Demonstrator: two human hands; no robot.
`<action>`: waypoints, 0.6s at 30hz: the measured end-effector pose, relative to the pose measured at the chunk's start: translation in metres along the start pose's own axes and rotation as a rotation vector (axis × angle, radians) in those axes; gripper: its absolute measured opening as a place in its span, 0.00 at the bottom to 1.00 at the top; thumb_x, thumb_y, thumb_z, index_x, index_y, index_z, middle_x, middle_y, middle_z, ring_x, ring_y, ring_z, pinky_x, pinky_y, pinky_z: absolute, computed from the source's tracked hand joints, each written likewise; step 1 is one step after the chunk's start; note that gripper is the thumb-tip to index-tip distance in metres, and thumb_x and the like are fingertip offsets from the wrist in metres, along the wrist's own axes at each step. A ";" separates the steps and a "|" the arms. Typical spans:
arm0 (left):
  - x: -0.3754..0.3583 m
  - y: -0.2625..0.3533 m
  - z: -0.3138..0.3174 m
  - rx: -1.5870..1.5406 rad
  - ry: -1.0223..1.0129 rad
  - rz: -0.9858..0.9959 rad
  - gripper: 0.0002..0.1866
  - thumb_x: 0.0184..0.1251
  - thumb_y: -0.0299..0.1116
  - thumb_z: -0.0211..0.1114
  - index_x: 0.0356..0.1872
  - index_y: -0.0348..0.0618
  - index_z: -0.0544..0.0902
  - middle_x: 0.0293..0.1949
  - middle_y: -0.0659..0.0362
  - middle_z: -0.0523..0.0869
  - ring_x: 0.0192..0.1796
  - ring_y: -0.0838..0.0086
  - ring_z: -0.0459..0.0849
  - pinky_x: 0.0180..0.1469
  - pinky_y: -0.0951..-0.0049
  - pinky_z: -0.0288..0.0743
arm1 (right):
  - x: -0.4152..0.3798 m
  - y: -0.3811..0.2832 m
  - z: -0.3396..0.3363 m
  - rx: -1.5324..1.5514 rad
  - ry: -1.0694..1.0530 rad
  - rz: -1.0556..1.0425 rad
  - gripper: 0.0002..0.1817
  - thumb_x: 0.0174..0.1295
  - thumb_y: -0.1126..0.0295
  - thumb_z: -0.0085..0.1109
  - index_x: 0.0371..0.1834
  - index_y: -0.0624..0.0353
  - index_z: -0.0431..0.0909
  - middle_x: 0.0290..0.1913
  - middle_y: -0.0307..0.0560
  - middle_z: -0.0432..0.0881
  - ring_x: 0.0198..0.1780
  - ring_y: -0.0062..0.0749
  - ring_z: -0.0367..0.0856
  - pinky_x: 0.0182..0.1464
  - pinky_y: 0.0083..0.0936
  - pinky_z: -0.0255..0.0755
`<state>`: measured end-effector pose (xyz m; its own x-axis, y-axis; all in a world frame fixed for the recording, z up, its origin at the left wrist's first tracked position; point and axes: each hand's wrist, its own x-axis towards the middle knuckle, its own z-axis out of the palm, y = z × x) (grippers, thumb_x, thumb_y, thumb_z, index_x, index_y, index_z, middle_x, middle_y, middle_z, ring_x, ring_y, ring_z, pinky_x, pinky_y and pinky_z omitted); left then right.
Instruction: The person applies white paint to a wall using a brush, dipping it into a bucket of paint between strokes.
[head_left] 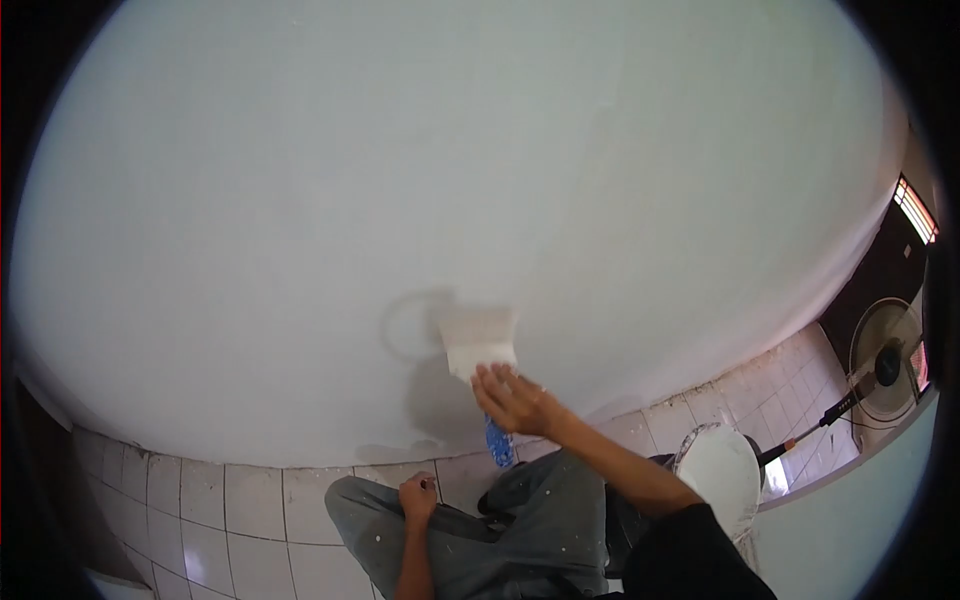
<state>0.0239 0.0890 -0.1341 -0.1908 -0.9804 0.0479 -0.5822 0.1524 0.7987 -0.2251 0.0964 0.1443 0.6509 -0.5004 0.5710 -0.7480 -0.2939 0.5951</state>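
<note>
My right hand (515,400) is closed around a wide paintbrush (480,350) at the lower middle of the head view. Its broad head is coated in white and points up the pale wall (350,200), at or very close to the surface. Below my fingers the blue handle sticks out. My left hand (418,496) rests by my bent knee, fingers curled. A small dark spot shows at those fingers, but I cannot make out what they hold, if anything.
A white, paint-smeared round bucket (718,480) stands by my right arm. Beyond it is a standing fan (886,362). Tiled floor (255,500) runs along the wall's base. My legs (520,535) are folded close to the wall. A dark door (872,275) is at far right.
</note>
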 end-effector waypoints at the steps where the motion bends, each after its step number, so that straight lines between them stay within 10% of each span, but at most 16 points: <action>1: -0.001 0.002 -0.001 0.005 -0.010 0.003 0.05 0.58 0.30 0.65 0.33 0.44 0.87 0.26 0.49 0.86 0.30 0.55 0.86 0.36 0.61 0.77 | -0.008 -0.009 0.011 0.028 -0.011 -0.001 0.14 0.58 0.70 0.56 0.45 0.65 0.79 0.46 0.53 0.83 0.45 0.39 0.84 0.47 0.29 0.82; 11: -0.011 -0.003 -0.008 -0.088 0.028 0.003 0.06 0.59 0.27 0.62 0.34 0.43 0.86 0.27 0.48 0.86 0.31 0.55 0.86 0.36 0.63 0.76 | 0.049 0.085 -0.043 0.426 -0.046 0.043 0.22 0.47 0.73 0.65 0.49 0.60 0.79 0.44 0.46 0.84 0.38 0.37 0.80 0.27 0.29 0.78; 18: -0.010 0.002 -0.013 -0.121 0.029 0.008 0.06 0.59 0.27 0.62 0.34 0.40 0.86 0.25 0.47 0.85 0.29 0.57 0.86 0.34 0.63 0.76 | 0.152 0.200 -0.166 -0.116 0.413 -0.165 0.21 0.45 0.78 0.68 0.47 0.59 0.83 0.39 0.46 0.86 0.33 0.34 0.83 0.31 0.24 0.77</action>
<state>0.0347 0.0980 -0.1253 -0.1709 -0.9827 0.0710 -0.4803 0.1460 0.8649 -0.2543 0.0970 0.4440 0.7752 -0.0805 0.6266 -0.6255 -0.2372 0.7433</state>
